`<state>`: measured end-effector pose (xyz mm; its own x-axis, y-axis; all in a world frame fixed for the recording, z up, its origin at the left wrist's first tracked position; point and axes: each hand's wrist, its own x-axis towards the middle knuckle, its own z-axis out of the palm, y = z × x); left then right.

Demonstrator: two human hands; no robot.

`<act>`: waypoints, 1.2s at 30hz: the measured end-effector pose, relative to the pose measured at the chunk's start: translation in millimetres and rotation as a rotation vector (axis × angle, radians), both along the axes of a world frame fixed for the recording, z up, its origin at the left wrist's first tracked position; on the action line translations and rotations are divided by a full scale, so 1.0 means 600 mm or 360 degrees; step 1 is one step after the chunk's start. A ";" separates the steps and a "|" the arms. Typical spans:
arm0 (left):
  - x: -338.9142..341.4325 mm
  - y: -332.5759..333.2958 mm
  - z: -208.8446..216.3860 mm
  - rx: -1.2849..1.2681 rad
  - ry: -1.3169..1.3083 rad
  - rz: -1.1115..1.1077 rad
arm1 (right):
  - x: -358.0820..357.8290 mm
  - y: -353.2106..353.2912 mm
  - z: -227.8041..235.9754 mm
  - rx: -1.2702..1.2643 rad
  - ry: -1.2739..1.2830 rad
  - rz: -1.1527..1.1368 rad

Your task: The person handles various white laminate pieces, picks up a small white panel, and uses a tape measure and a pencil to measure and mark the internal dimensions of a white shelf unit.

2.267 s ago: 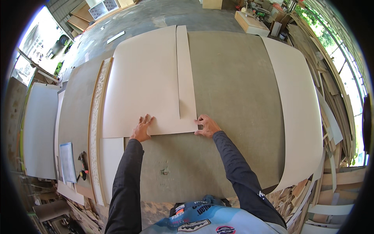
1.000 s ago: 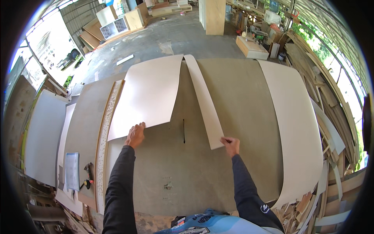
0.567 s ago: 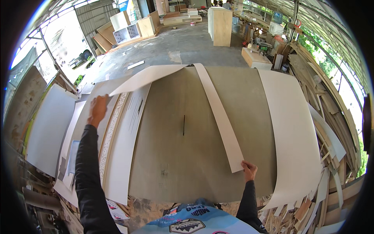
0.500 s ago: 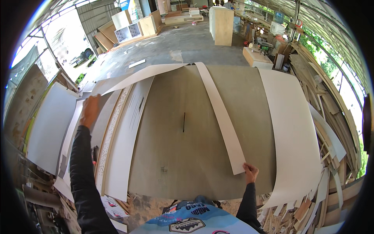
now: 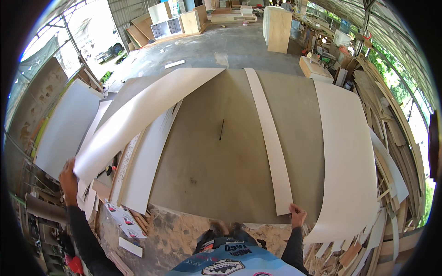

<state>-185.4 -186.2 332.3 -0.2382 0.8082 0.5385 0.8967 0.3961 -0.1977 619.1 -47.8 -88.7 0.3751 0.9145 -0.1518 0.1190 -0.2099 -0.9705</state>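
My left hand, out at the far left, is closed on the near corner of a wide, thin white laminate sheet. The sheet bends and slants up off the table's left side toward its far edge. At the near edge, my right hand pinches the bottom corner of a narrow white laminate strip. That strip lies lengthwise over the big grey-brown board. A thin dark stick-like piece rests mid-board. Partly under the raised sheet lies another white panel, beside a speckled strip.
A broad white sheet drapes over the board's right side. Stacked wood offcuts line the right. White panels lean at the left. Beyond the table stand a wooden cabinet and a low box. Scraps litter the floor by my feet.
My left hand has moved down and outward to the left, swinging the wide sheet's corner nearer so its face spreads over the left side. My right hand and the strip's end have shifted slightly nearer.
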 end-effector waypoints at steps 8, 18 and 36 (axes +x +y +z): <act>0.023 -0.292 -0.297 0.0010 -0.0090 0.0230 | 0.004 -0.040 0.021 -0.0023 0.0058 0.0144; 0.133 -0.416 -0.539 0.0077 -0.0591 0.0355 | -0.012 -0.112 0.045 -0.0042 0.0586 0.0059; 0.267 -0.415 -0.805 0.0168 -0.1018 0.1318 | 0.134 -0.524 -0.047 -0.0590 0.0712 -0.0287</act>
